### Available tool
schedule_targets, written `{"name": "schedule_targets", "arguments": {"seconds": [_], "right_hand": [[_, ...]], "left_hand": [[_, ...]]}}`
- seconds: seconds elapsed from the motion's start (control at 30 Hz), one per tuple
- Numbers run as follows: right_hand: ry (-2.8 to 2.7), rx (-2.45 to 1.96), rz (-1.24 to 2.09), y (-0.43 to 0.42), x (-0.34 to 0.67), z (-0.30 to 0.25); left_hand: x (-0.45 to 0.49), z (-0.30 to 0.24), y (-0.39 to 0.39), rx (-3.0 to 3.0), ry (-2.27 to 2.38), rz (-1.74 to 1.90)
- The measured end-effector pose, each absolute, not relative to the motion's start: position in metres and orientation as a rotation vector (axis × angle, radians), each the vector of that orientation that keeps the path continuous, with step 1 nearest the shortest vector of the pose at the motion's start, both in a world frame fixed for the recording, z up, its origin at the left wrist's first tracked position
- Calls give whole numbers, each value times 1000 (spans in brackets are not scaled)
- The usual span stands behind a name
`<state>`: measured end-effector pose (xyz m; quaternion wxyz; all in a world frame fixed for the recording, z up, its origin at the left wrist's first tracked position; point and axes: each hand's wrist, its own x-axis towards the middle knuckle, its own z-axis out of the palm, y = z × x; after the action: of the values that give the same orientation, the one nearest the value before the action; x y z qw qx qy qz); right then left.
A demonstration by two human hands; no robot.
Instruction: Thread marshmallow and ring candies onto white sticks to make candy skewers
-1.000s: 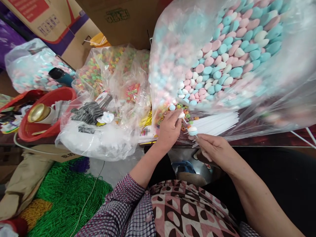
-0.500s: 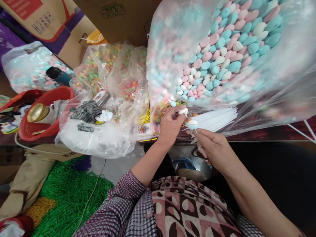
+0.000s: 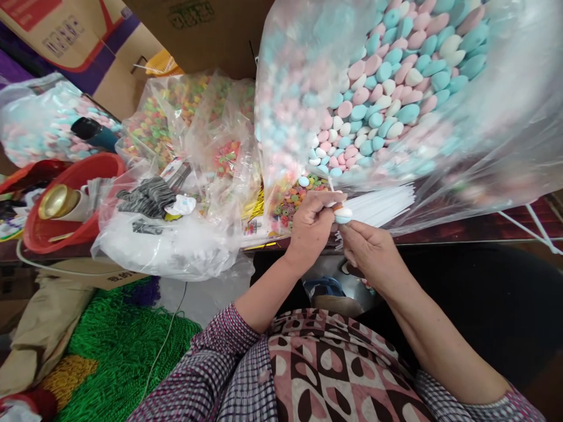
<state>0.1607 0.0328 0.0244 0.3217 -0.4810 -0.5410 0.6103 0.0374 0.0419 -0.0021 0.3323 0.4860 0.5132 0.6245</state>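
My left hand [image 3: 310, 228] is closed in a pinch at the table edge, its fingertips on a small piece I cannot name, pressed against a blue-and-white candy [image 3: 342, 215]. My right hand [image 3: 369, 253] is closed around a thin white stick that carries that candy. The two hands meet in front of a bundle of white sticks [image 3: 378, 205]. Just behind lies a big clear bag of pink, blue and white candies [image 3: 382, 94]. Small coloured ring candies [image 3: 294, 199] lie loose under my left hand.
Clear bags of coloured ring candies [image 3: 185, 117] and a white bag [image 3: 167, 246] with striped gloves sit left. A red basin [image 3: 65, 205] holds a gold tape roll. Cardboard boxes [image 3: 88, 35] stand behind. Green mesh [image 3: 118, 346] lies on the floor.
My left hand has brought its piece from the loose candies across to the candy on the stick, and the two hands have closed together. The view has shifted slightly.
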Motion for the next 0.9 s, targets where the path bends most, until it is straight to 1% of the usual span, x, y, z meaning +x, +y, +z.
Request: {"name": "schedule_targets", "arguments": {"seconds": [0.1,0.27,0.4,0.47,0.57,0.67,0.77,0.9], "right_hand": [[-1389,-1232,1611,36,162,14],[-1323,-1223,1571,53,179,3],[-1145,-1224,1507,59,186,7],[-1099,-1223,1526,59,185,11],[-1079,-1218,1566,56,181,15],[-1093,-1229,1584,54,178,16],[-1140,-1261,1564,54,178,14],[-1196,-1279,1564,54,179,12]], "left_hand": [[37,-3,38,1389,1310,1599],[22,-7,39,1367,1315,1550],[-2,-5,42,1552,1620,1497],[-9,-5,44,1781,1780,1319],[-9,-7,46,2103,1930,900],[-3,-11,46,2265,2009,569],[1,-15,45,2274,2021,478],[1,-18,45,2231,2035,506]]}}
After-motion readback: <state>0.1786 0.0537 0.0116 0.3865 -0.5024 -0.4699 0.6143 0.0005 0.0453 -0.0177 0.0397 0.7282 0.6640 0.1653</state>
